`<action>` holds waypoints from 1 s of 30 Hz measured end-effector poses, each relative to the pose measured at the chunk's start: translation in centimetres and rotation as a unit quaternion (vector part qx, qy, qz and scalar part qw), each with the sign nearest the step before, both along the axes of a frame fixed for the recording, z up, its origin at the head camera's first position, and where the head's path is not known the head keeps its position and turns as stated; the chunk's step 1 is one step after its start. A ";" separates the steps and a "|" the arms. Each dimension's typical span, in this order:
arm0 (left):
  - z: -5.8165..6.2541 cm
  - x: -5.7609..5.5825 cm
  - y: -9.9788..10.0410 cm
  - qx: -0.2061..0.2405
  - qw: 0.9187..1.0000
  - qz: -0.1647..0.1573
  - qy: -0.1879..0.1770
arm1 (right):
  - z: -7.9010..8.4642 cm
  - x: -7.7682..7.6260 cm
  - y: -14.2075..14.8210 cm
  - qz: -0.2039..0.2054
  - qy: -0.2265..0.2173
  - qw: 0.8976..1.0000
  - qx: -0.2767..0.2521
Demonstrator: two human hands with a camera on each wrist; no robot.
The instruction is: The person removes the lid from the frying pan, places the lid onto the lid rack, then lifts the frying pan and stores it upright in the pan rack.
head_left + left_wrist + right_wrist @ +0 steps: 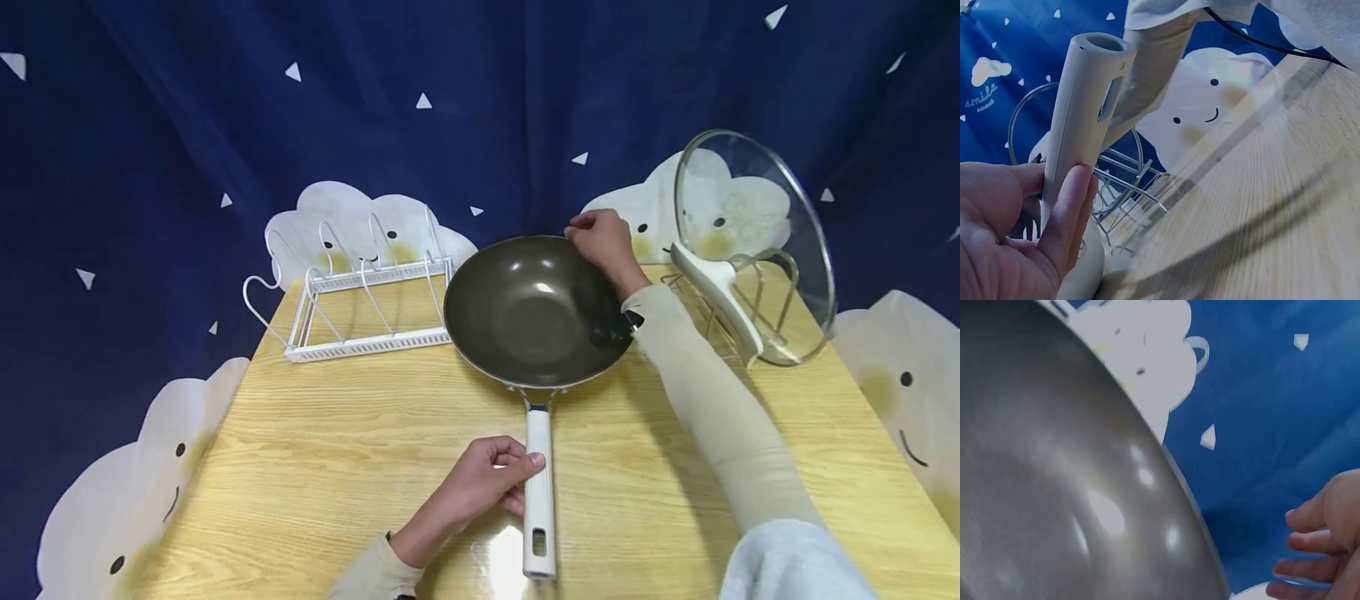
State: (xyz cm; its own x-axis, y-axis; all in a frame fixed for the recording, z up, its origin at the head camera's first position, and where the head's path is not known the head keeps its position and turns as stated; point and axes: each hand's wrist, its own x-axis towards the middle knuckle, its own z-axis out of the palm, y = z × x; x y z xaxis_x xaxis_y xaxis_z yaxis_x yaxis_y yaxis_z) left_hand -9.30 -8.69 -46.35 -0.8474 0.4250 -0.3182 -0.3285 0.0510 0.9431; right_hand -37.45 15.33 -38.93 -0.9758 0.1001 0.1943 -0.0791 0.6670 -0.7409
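Observation:
A dark-coated wok (540, 312) with a white handle (537, 500) is in the middle of the head view, its inside facing up. My left hand (480, 479) pinches the handle between thumb and fingers; the left wrist view shows this grip on the handle (1075, 119) close up, the slotted end sticking out past the fingers. By the far right rim of the wok is my right hand (600, 242). In the right wrist view, that hand (1329, 537) has its fingers loosely bent and apart from the wok (1085, 462), with nothing between them.
A white wire rack (367, 343) stands on the wooden table (337, 442) at the wok's left. At the right, a glass lid (750, 192) with a white handle stands upright in a second wire rack (783, 308). A dark blue curtain (510, 108) hangs behind.

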 end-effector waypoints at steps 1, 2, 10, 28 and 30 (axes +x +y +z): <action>0.0 0.0 0.0 0.000 1.000 -0.001 -0.002 | 0.4 0.6 -0.2 0.005 0.001 1.000 0.001; 0.0 0.0 0.0 -0.002 1.000 -0.002 -0.001 | 0.8 1.2 -0.4 0.010 0.001 1.000 0.004; 0.3 0.5 0.1 -0.027 0.999 -0.040 0.012 | 3.9 7.1 -1.2 0.077 0.014 0.997 0.017; 0.8 2.1 -0.3 -0.028 0.990 -0.132 0.025 | 1.1 19.0 -1.8 0.181 -0.029 0.983 -0.022; 0.8 2.1 -0.3 -0.033 0.990 -0.132 0.026 | 0.4 19.7 -1.7 0.188 -0.044 0.981 -0.033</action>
State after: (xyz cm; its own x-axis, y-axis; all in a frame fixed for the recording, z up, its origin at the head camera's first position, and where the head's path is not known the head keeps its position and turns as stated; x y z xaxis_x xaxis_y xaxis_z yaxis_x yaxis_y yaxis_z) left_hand -7.19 -9.03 -45.51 -0.7261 0.6131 -0.3112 -0.2458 0.1911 0.9503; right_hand -17.73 13.61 -38.58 -0.9589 -0.2601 0.1135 -0.2443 0.5532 -0.7964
